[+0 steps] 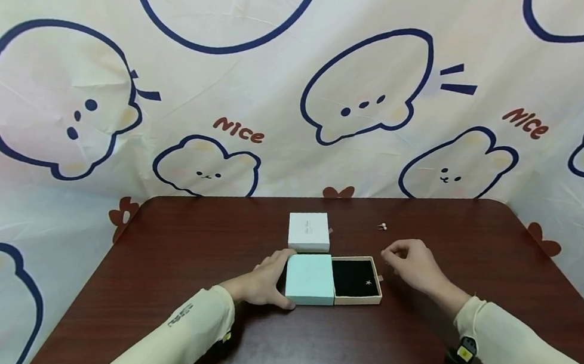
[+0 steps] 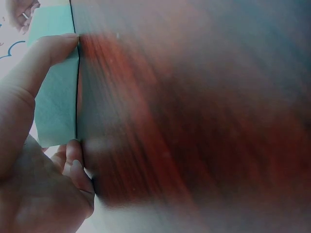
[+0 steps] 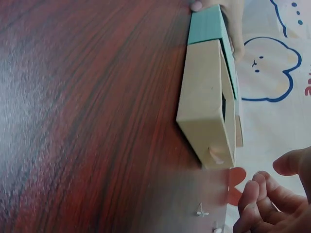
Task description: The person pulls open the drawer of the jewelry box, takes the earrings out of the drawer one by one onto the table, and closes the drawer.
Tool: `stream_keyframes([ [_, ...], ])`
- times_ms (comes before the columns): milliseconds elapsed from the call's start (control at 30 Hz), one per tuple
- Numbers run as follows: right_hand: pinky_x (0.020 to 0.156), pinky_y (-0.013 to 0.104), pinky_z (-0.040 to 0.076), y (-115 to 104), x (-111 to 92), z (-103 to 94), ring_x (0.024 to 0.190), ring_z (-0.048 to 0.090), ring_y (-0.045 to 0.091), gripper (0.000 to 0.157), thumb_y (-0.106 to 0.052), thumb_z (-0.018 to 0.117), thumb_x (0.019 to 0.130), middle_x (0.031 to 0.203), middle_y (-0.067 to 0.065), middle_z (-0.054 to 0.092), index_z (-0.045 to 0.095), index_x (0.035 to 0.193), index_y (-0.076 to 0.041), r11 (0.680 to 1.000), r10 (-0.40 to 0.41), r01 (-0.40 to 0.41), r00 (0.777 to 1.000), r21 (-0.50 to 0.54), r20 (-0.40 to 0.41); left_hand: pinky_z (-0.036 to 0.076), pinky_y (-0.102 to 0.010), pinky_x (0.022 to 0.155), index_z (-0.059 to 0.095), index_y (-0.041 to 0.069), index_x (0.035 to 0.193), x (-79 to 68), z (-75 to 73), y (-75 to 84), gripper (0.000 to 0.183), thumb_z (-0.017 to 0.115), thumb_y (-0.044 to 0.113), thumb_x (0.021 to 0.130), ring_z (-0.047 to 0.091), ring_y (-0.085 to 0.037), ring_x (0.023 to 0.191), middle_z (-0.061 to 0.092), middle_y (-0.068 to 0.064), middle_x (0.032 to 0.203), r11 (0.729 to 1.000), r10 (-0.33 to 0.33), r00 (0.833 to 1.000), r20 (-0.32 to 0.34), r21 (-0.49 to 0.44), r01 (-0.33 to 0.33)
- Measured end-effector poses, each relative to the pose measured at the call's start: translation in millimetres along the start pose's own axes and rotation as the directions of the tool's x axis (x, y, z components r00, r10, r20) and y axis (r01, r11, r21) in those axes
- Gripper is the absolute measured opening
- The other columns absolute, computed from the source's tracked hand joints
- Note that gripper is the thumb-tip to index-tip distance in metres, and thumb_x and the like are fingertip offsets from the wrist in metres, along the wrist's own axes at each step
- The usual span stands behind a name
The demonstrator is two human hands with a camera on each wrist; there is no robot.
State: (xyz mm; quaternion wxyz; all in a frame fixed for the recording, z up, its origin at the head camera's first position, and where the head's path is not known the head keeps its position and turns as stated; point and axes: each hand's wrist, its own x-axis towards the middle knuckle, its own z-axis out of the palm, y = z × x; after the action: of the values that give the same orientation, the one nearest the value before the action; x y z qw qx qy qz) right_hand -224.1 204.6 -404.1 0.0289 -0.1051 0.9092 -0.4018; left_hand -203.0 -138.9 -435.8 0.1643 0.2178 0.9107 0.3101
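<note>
A mint-green jewelry box (image 1: 310,277) lies on the table, its cream drawer (image 1: 357,302) slid out to the right. Inside the drawer is a black pad (image 1: 352,276) bearing a small silver star-shaped piece (image 1: 369,282). My left hand (image 1: 263,281) grips the mint sleeve at its left end, thumb along the near side and fingers at the far side. To the right of the drawer's pull tab (image 3: 215,156) hovers my right hand (image 1: 413,264), fingers loosely bent. A gap shows between its thumb and fingertips in the right wrist view, with nothing held there.
Behind the mint box sits a white box (image 1: 309,231) with faint lettering. Small earrings (image 1: 382,226) lie farther back on the dark wooden table (image 1: 337,355). A cartoon-printed cloth (image 1: 280,96) hangs behind the table and along its sides.
</note>
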Motion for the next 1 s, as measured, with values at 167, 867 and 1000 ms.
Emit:
stream_keyframes([
  [167, 0.067, 0.032, 0.048, -6.5, -3.7, 2.7, 0.077, 0.06, 0.017, 0.02, -0.018, 0.063, 0.098, 0.095, 0.009, 0.072, 0.076, 0.1, -0.003, 0.999, -0.027, 0.027, 1.0, -0.027, -0.003, 0.028, -0.06, 0.11, 0.022, 0.009, 0.157, -0.5, 0.2, 0.0, 0.108, 0.089, 0.031, 0.075, 0.035, -0.036, 0.139, 0.037, -0.015, 0.151, 1.0, 0.0, 1.0, 0.002, -0.006, 0.0],
  [867, 0.062, 0.025, 0.044, -13.1, -14.7, 17.8, 0.07, 0.053, 0.01, 0.011, -0.013, 0.069, 0.093, 0.079, 0.0, 0.068, 0.076, 0.092, -0.005, 0.99, -0.14, 0.141, 0.988, -0.013, 0.061, 0.03, -0.057, 0.107, 0.023, 0.009, 0.156, -0.1, 0.7, 0.6, 0.107, 0.09, 0.03, 0.075, 0.038, -0.033, 0.134, 0.039, -0.014, 0.148, 1.0, 0.003, 1.0, -0.005, 0.002, -0.003],
  [1000, 0.06, 0.025, 0.043, -13.2, -16.0, 20.0, 0.067, 0.051, 0.008, 0.011, -0.013, 0.069, 0.093, 0.076, 0.0, 0.066, 0.076, 0.09, -0.005, 0.989, -0.149, 0.151, 0.985, -0.014, 0.087, 0.03, -0.057, 0.107, 0.023, 0.009, 0.156, 0.0, 0.8, 0.8, 0.107, 0.09, 0.03, 0.075, 0.038, -0.033, 0.134, 0.039, -0.014, 0.148, 1.0, -0.001, 1.0, -0.007, 0.002, 0.001],
])
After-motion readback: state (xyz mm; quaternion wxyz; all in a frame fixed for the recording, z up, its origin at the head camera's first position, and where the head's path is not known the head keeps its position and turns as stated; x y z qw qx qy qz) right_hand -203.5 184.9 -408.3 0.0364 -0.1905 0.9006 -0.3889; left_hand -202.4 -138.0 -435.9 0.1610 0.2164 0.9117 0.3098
